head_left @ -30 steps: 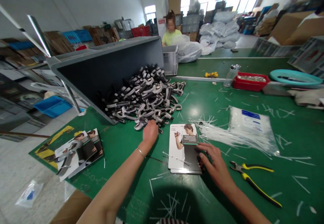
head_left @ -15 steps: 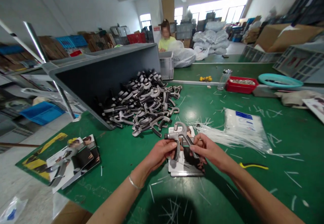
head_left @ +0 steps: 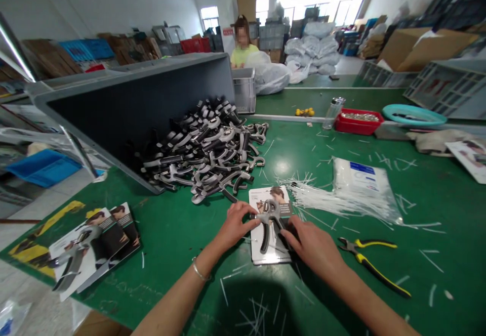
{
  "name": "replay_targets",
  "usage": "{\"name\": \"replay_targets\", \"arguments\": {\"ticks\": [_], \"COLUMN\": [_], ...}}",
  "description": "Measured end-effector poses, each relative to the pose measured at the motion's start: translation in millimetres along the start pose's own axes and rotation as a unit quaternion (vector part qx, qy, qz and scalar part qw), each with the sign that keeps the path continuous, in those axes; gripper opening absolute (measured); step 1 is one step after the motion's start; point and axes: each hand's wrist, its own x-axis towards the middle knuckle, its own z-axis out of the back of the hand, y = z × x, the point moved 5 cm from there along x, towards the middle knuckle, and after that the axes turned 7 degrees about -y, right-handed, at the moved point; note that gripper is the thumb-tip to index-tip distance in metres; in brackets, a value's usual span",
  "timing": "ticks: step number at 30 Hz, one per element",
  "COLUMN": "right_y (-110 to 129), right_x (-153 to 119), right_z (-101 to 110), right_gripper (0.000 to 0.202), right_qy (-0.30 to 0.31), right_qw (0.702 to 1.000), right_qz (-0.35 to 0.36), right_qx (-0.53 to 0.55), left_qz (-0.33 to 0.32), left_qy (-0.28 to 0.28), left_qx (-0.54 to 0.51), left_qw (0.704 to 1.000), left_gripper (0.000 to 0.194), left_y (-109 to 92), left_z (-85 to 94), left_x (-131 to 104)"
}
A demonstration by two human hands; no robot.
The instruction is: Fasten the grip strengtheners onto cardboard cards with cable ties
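Observation:
A grey-and-black hand grip strengthener (head_left: 270, 219) lies flat on a printed cardboard card (head_left: 256, 247), its coiled spring towards the far side. My left hand (head_left: 239, 220) pinches the strengthener's left side near the adjusting knob, which the fingertips mostly hide. At the other handle, my right hand (head_left: 304, 237) is closed with thumb and fingers around the lower part and the card's right edge. To the right lie diagonal-cutting pliers (head_left: 364, 260) with yellow-and-black handles. White cable ties (head_left: 315, 197) spill from a clear plastic bag (head_left: 364, 181) beyond my right hand.
A tipped grey crate (head_left: 125, 78) at the left spills a heap of hand grip strengtheners (head_left: 212, 149). More printed cards (head_left: 114, 240) lie at the front left. A red tray (head_left: 359, 123) and a glass jar (head_left: 333, 114) stand farther back. Another person (head_left: 243, 47) sits across.
Both hands have lowered the hand grip strengthener from above the card onto it. My right hand has shifted closer, and the pliers now show fully. The view has turned slightly.

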Motion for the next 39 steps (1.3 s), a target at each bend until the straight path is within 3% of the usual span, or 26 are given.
{"name": "replay_targets", "arguments": {"ticks": [3,6,12,17,25,39], "right_y": [13,18,14,14,-8,-6], "right_x": [-4,2,15,17,34,33], "right_z": [4,-7,-25,-26,-30,-32], "right_gripper": [0.022,0.014,0.010,0.010,0.012,0.018], "right_qy": [-0.034,-0.029,-0.050,-0.049,-0.126,-0.013], "right_qw": [0.996,0.992,0.993,0.991,0.967,0.975], "right_qz": [0.083,0.116,0.095,0.099,0.040,0.079], "right_qx": [-0.012,0.029,0.052,0.077,0.219,0.209], "left_qz": [-0.020,-0.032,-0.032,-0.041,-0.100,-0.047], "left_qy": [-0.024,-0.020,0.002,-0.007,-0.034,-0.045], "left_qx": [0.034,0.020,-0.072,-0.113,-0.060,-0.145], "left_qw": [0.999,0.999,0.997,0.993,0.993,0.987], "left_gripper": [0.022,0.025,0.011,0.009,0.007,0.009], "left_y": [-12,-20,-25,-27,-34,-26], "left_z": [4.7,-3.4,-28.0,-26.0,-29.4,-30.9], "left_x": [13,33,41,32,31,25]}}
